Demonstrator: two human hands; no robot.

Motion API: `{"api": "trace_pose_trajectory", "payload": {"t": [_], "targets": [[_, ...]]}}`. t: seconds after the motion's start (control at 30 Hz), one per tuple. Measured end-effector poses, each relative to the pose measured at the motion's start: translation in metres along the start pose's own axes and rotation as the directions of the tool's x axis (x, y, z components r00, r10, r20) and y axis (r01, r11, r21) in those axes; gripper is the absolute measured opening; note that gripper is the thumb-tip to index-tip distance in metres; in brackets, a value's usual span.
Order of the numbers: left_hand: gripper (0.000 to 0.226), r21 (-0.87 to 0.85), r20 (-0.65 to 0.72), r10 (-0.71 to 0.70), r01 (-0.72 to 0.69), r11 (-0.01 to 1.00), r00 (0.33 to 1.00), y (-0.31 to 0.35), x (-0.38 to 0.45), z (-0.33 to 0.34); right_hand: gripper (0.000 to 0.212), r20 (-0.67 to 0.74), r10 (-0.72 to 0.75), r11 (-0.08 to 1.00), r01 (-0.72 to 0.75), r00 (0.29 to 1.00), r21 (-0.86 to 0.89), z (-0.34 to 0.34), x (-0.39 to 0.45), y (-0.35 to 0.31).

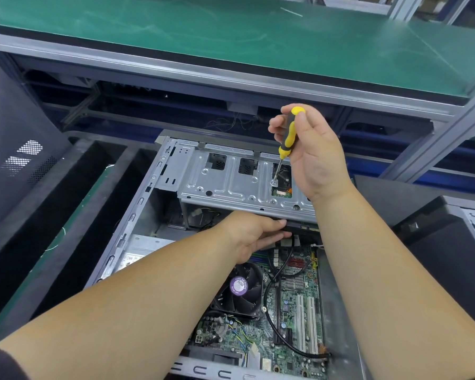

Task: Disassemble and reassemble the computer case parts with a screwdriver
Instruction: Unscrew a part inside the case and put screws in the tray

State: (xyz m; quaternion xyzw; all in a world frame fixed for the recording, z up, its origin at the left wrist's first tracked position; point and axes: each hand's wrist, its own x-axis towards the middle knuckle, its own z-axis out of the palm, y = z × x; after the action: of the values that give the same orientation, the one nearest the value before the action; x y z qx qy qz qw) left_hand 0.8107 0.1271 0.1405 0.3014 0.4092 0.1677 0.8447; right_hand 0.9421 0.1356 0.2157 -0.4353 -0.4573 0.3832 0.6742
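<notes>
Two bare forearms reach in from the bottom edge over an open computer case [137, 212] that lies on its side on a dark worktop [74, 242]. Beyond it, a raised shelf with a green mat [231, 37] on a grey metal frame spans the whole width.

At far left a black side panel [14, 149] with perforated vents leans upright. Inside the case sit one motherboard [291, 319], one CPU cooler fan [237, 287] with a purple centre label, and two white expansion slots [305, 322] side by side. One silver drive cage [231, 182] crosses the upper part of the case.

The left hand [251, 234] reaches under the front edge of the drive cage, its fingers extended against a dark part there; whether it grips anything I cannot tell. The right hand [310, 149] holds one yellow-and-black screwdriver [288, 133], fingers curled round the handle, shaft angled down with its tip on a screw [273, 182] on the right part of the cage.

At far right stands a second computer case [455, 237], black, partly cut off by the edge.
</notes>
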Motion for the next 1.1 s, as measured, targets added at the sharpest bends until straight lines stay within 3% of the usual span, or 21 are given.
{"api": "trace_pose_trajectory", "payload": {"t": [0.2, 0.37, 0.63, 1.1], "targets": [[0.022, -0.024, 0.0, -0.003, 0.003, 1.0, 1.0, 0.0, 0.0, 0.0, 0.01, -0.03, 0.0, 1.0, 0.0, 1.0, 0.009, -0.001, 0.003, 0.0], [0.015, -0.017, 0.002, -0.002, 0.002, 1.0, 1.0, 0.001, 0.0, 0.0, 0.036, -0.021, 0.007, 0.997, -0.005, 1.0, 0.081, -0.005, 0.001, 0.001], [0.014, -0.022, -0.002, -0.007, 0.007, 1.0, 1.0, 0.001, 0.0, 0.0, 0.018, -0.073, 0.014, 1.0, -0.013, 0.997, 0.014, -0.002, 0.002, -0.001], [0.009, -0.003, 0.006, 0.016, -0.016, 1.0, 1.0, -0.001, -0.001, 0.0, 0.006, -0.137, 0.017, 0.994, -0.032, 0.99, -0.108, -0.001, 0.003, -0.01]]}}
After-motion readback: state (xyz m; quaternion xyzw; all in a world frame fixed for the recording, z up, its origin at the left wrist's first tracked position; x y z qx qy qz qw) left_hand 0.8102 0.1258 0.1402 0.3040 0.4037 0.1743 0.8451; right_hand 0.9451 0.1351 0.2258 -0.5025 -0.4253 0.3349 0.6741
